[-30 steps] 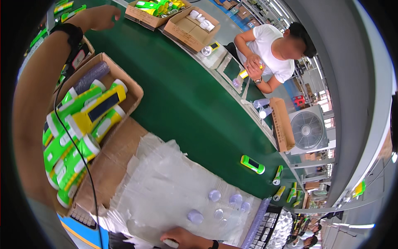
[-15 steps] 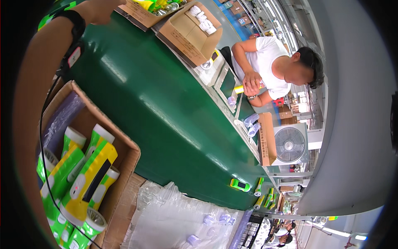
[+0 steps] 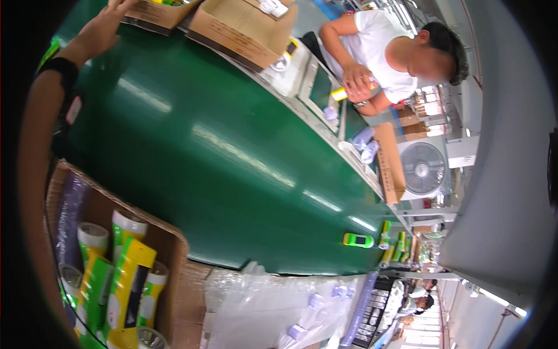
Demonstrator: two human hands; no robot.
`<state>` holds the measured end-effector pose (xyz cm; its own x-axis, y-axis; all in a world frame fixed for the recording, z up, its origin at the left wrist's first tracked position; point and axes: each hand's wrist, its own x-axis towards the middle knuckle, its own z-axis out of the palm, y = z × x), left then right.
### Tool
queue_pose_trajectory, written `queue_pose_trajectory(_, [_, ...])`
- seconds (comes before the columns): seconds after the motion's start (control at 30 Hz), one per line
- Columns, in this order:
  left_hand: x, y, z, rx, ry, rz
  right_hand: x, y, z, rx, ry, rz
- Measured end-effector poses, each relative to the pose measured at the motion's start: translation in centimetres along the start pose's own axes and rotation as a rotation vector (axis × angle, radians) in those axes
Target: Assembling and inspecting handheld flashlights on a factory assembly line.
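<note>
My left hand (image 3: 96, 36) stretches out over the far left of the green belt, with a dark band on its wrist. Its fingers are extended, and nothing shows in them. The fingertips come close to the near corner of a cardboard box (image 3: 152, 17) with yellow and green things in it; whether they touch cannot be made out. Below my forearm stands an open carton (image 3: 181, 247) packed with flashlights, among them a yellow one (image 3: 129, 285) and a green one (image 3: 93, 294) with white heads. My right hand is out of view.
A green conveyor belt (image 3: 232, 192) runs across, carrying a green flashlight (image 3: 357, 240) at right. Across it a person in a white shirt (image 3: 378, 52) holds a yellow object. Another carton (image 3: 244, 29), a fan (image 3: 422, 168) and plastic sheeting (image 3: 250, 308) surround it. A cable crosses the near carton.
The whole view has shifted, so the near carton sits lower and the far boxes higher. My left hand appears farther left, its fingers now visibly stretched out. The person opposite keeps holding the yellow object.
</note>
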<state>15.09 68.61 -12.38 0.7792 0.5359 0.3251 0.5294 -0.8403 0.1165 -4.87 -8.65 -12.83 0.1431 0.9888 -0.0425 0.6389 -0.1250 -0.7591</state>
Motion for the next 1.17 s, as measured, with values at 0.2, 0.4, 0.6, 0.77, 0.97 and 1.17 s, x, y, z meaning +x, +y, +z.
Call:
queue_pose_trajectory(0.2, [2.9,6.9,-1.0,0.026,-0.162,-0.019,-3.8,1.3,2.7,-0.053,0.024,0.18])
queue_pose_trajectory(0.4, [2.8,5.3,-0.9,0.017,-0.041,-0.097,-1.0,0.7,-0.3,-0.009,-0.112,0.215])
queue_pose_trajectory(0.6, [4.6,2.8,-0.4,0.046,-0.008,0.039,1.1,-1.5,-2.6,0.003,-0.209,0.329])
queue_pose_trajectory(0.77, [1.2,5.1,-3.1,0.101,-0.135,0.202,0.0,-1.4,-0.5,0.014,-0.018,0.4])
queue_pose_trajectory(0.97, [-2.7,6.0,-8.4,-0.038,-0.347,0.268,-4.0,1.1,1.9,0.146,-0.095,0.243])
queue_pose_trajectory(1.17, [-0.3,1.8,-14.2,-0.761,-0.469,-0.346,-2.7,0.2,2.8,-0.059,0.003,0.189])
